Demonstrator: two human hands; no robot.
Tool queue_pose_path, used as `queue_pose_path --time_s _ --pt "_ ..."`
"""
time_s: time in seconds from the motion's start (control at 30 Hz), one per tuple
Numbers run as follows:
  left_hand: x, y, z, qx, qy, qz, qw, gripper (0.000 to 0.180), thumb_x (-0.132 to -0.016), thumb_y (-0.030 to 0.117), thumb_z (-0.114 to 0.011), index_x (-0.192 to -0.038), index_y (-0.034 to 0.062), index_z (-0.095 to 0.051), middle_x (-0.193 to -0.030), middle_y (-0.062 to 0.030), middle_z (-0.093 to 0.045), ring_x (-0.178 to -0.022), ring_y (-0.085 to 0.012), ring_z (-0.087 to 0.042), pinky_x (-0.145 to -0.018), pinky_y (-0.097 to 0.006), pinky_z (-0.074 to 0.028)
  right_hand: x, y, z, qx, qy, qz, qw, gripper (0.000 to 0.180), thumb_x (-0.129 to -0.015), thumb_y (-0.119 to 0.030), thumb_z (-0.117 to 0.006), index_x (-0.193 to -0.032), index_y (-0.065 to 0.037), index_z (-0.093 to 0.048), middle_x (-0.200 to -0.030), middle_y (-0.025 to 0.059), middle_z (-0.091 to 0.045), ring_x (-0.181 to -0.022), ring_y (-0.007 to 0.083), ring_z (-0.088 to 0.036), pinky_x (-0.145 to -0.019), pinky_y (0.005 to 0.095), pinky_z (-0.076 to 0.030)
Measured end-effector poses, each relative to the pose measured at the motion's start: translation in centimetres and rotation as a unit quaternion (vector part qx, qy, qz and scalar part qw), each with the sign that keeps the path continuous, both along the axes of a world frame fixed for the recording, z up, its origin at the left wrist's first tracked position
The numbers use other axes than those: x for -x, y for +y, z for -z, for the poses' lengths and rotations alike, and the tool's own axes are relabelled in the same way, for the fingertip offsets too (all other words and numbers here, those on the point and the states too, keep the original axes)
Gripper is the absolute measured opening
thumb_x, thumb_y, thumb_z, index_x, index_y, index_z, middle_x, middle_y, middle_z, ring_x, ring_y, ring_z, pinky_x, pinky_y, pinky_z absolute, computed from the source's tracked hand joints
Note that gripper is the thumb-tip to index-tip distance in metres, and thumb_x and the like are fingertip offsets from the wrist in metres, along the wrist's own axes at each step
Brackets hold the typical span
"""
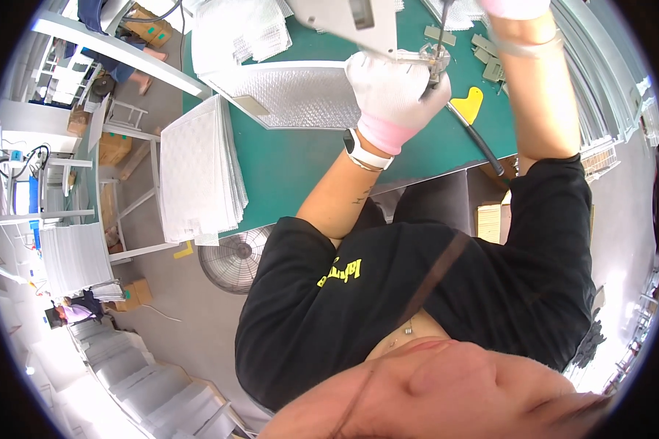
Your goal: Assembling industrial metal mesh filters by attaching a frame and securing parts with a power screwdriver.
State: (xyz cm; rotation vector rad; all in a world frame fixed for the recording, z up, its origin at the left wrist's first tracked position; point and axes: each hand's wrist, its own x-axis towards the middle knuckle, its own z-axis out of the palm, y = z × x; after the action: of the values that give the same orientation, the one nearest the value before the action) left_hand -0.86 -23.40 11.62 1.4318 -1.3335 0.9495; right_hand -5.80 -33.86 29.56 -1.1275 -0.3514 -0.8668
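My left hand (395, 95), in a white glove with a pink cuff, is at the front of a pale grey machine head (351, 22). Its fingers are curled by a small clear and metal fitting (425, 57); what they grip is hidden. Against that hand lies a framed silver quilted panel (300, 94), with a small grey-green plate (252, 105) on its left edge. My right hand (516, 6), also gloved, is cut off by the upper edge, fingers out of sight. A yellow scraper (467, 107) with a black handle lies on the green table (307, 164) between my arms.
Stacks of white sheets (198, 172) overhang the table's left side, with another stack (241, 29) behind. Several small grey-green plates (485, 51) lie right of the machine. A floor fan (236, 256) stands below the table's near edge. White strips (600, 73) rise at the right.
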Motion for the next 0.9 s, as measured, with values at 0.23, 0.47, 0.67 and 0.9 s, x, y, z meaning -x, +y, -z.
queue_pose_path --time_s 0.23,0.47,0.67,0.9 --pt "-0.2 1.2 0.5 -0.082 0.056 0.044 0.994 0.012 -0.074 0.022 -0.071 -0.083 0.0147 -0.073 -0.068 0.0 -0.059 -0.054 -0.0194 -0.054 -0.063 -0.039 -0.039 -1.3 0.7 2.7 0.041 -0.016 -0.189 0.981 0.027 -0.098 -0.026 -0.058 -0.109 -0.002 -0.052 -0.078 0.0039 -0.052 -0.054 0.0072 -0.041 -0.046 0.0186 -0.031" --pt "-0.7 1.9 0.3 -0.066 0.02 0.04 0.997 0.018 -0.072 0.025 -0.074 -0.07 0.0107 -0.063 -0.065 -0.0042 -0.053 -0.063 -0.0249 -0.051 -0.062 -0.039 -0.039 -2.9 3.0 2.8 -0.07 0.001 -0.393 0.917 0.063 -0.096 -0.028 -0.057 -0.144 0.006 -0.036 -0.073 0.0053 -0.048 -0.049 0.0069 -0.037 -0.043 0.0177 -0.028" --pt "0.8 1.6 -0.3 -0.074 0.028 0.064 0.995 0.02 -0.072 0.025 -0.074 -0.071 0.0101 -0.062 -0.066 -0.0038 -0.053 -0.065 -0.0257 -0.053 -0.063 -0.04 -0.039 -1.6 2.2 3.0 -0.019 0.02 -0.362 0.932 0.067 -0.095 -0.028 -0.059 -0.145 0.007 -0.033 -0.069 0.0053 -0.046 -0.048 0.0074 -0.038 -0.04 0.0192 -0.028" --pt "1.1 1.8 0.5 -0.078 0.103 0.156 0.979 0.015 -0.073 0.013 -0.075 -0.076 0.0073 -0.062 -0.069 -0.0052 -0.055 -0.067 -0.0257 -0.054 -0.064 -0.038 -0.04 -0.6 0.7 5.8 -0.156 0.023 -0.467 0.87 0.053 -0.094 -0.028 -0.06 -0.131 0.005 -0.044 -0.07 0.0057 -0.048 -0.046 0.0071 -0.037 -0.037 0.0196 -0.027"
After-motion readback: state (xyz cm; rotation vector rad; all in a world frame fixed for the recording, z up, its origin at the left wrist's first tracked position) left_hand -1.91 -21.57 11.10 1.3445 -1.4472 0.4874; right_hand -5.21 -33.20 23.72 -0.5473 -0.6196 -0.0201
